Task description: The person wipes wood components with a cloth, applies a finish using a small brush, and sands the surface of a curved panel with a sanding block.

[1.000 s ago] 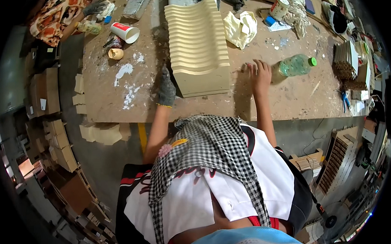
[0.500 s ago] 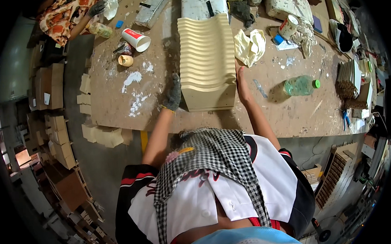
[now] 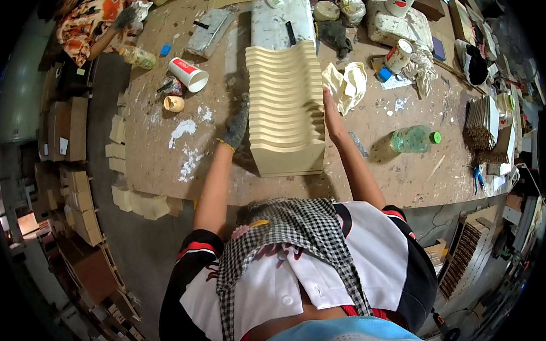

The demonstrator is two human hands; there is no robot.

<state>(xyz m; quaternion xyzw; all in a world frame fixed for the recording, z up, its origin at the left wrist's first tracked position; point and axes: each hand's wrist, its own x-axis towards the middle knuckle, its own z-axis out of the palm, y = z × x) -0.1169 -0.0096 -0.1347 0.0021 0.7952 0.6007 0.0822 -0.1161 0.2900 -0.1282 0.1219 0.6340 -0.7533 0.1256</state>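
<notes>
A cream-coloured block with a rippled, wavy top (image 3: pixel 286 104) lies lengthwise on the worktable in front of me. Whether it is one piece or many pressed together I cannot tell. My left hand (image 3: pixel 237 122), in a dark grey glove, lies along its left side, fingers stretched out forward. On the opposite side my bare right hand (image 3: pixel 332 117) rests flat against the edge, fingers extended; the block partly hides them. Just past those fingertips a crumpled cream cloth (image 3: pixel 346 87) lies on the table.
A paint-stained white slab (image 3: pixel 280 20) adjoins the block's far end. A tipped paper cup (image 3: pixel 188 75) lies left; a green-capped bottle (image 3: pixel 413 140) lies right. Another person's gloved hand (image 3: pixel 125 18) holds white material at far left. The table (image 3: pixel 406 184) ends near my body.
The view has shifted, so the table appears lower. Both my hands have slid forward along the block's sides, while the block stays about where it was on the table.
</notes>
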